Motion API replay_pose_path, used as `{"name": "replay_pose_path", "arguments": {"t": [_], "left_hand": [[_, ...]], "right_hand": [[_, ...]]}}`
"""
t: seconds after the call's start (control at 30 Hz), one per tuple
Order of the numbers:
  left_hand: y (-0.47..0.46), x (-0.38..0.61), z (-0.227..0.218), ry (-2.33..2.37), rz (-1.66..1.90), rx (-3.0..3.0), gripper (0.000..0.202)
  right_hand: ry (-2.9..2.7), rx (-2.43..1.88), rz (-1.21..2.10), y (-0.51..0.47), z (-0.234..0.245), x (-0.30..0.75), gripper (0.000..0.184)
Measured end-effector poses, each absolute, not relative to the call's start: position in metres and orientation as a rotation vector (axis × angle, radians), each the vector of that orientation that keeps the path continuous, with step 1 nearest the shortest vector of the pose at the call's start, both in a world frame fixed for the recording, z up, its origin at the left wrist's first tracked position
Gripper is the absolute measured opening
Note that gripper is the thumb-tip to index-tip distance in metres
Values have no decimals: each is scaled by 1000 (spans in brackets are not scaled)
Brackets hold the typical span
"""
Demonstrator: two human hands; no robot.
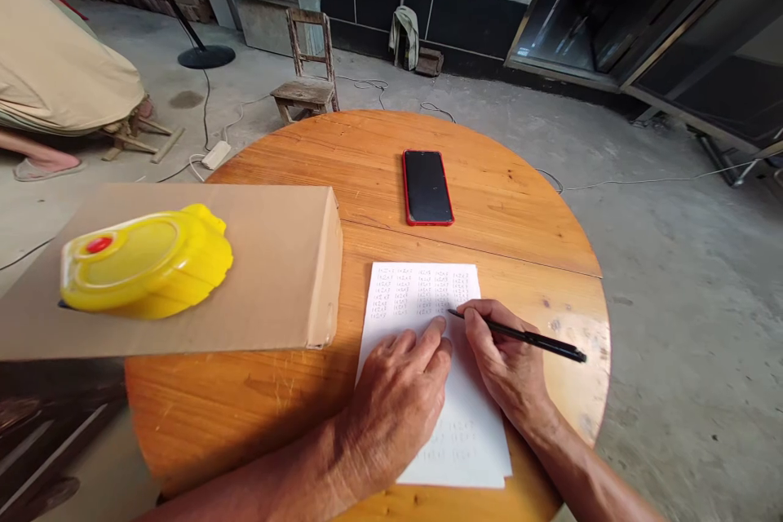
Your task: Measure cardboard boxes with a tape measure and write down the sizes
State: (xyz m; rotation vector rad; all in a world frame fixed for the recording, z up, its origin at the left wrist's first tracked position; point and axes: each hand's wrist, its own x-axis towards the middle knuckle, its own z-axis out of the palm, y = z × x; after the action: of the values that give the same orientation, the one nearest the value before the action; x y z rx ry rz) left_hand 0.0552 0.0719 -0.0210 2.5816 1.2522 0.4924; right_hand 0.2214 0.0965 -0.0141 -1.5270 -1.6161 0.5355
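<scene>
A white sheet of paper (422,294) with rows of small handwriting lies on the round wooden table (367,171). My left hand (400,395) rests flat on the sheet, fingers stretched toward the writing. My right hand (505,355) pinches a black pen (519,335) whose tip touches the paper just right of my left fingertips. The lower half of the sheet is partly hidden under both hands.
A red-cased phone (426,186) lies face up beyond the paper. A cardboard box (269,261) bearing a yellow lidded container (143,263) covers the table's left side. A small wooden chair (307,65), a power strip (215,154) and cables sit on the concrete floor behind.
</scene>
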Motion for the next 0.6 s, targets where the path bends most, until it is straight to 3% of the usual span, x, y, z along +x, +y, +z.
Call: {"name": "replay_pose_path", "arguments": {"t": [0.6], "left_hand": [[71,55,-22,1251,506,2587,28]], "right_hand": [[-1596,-1514,561,97,-15,220,18]]}}
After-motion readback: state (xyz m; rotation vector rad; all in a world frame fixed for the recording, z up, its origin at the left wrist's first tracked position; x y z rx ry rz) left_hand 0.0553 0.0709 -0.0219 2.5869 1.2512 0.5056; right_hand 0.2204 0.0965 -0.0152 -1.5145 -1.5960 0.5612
